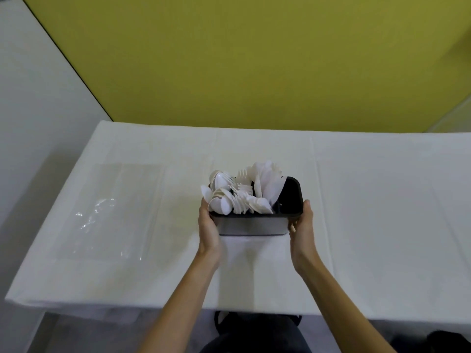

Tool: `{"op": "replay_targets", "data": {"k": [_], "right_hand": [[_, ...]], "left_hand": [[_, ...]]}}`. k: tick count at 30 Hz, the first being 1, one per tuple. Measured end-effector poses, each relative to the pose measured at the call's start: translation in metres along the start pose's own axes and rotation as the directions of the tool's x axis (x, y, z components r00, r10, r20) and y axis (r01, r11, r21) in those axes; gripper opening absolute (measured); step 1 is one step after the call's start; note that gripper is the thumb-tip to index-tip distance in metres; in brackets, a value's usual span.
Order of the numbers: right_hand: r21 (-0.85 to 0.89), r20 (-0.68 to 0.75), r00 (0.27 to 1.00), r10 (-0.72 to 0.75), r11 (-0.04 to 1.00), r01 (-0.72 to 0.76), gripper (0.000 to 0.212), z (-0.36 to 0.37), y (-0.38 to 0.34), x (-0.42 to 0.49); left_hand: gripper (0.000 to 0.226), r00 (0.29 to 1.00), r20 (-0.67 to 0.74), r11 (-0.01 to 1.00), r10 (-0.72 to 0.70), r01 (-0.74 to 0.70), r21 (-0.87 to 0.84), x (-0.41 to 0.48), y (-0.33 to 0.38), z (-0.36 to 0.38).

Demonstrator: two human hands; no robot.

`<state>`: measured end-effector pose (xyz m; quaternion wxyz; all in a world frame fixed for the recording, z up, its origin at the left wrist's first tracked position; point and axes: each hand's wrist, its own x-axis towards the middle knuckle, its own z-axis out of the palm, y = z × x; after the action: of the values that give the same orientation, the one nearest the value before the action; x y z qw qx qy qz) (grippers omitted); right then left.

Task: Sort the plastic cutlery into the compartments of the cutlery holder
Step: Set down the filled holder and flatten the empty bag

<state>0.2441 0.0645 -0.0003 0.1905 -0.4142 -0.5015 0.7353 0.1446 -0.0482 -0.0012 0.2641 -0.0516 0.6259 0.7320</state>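
Observation:
A cutlery holder [252,225] with a black rim and a grey front wall stands at the middle of the white table. White plastic spoons [219,197] fill its left part, white forks [242,197] stand in the middle, and white knives [267,182] lean further right. The rightmost compartment [290,197] looks dark and holds nothing I can see. My left hand [207,225] grips the holder's left end, and my right hand [302,222] grips its right end, thumb along the rim.
A white cloth covers the table [369,212]. A clear plastic sheet or bag [102,212] lies flat on the left side. A yellow-green wall [254,59] stands right behind the table's far edge. The near edge runs just below my forearms.

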Motion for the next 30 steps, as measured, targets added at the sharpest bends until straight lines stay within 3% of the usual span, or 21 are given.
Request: {"op": "replay_targets", "data": {"k": [9, 16, 23, 26, 30], "right_hand": [[-0.036, 0.075, 0.995, -0.063, 0.997, 0.066, 0.038, 0.036, -0.062, 0.109], [-0.056, 0.061, 0.996, -0.063, 0.996, 0.067, 0.037, 0.037, -0.06, 0.163], [-0.125, 0.091, 0.995, -0.031, 0.991, 0.042, 0.04, 0.03, -0.058, 0.164], [-0.178, 0.1, 0.995, 0.008, 0.984, 0.011, 0.059, 0.014, -0.056, 0.158], [-0.218, 0.063, 0.998, 0.012, 0.976, 0.002, 0.062, -0.015, -0.05, 0.134]], "left_hand": [[0.042, 0.996, 0.017, 0.995, 0.086, -0.086, 0.053, 0.117, 0.063, 0.051], [0.04, 0.995, 0.043, 0.991, 0.09, -0.094, 0.099, 0.169, 0.054, 0.071], [0.051, 0.996, 0.023, 0.986, 0.088, -0.091, 0.143, 0.171, 0.051, 0.071], [0.052, 0.995, 0.077, 0.979, 0.063, -0.077, 0.19, 0.16, 0.055, 0.062], [0.055, 0.995, -0.025, 0.977, 0.095, -0.088, 0.197, 0.128, 0.065, 0.024]]}}
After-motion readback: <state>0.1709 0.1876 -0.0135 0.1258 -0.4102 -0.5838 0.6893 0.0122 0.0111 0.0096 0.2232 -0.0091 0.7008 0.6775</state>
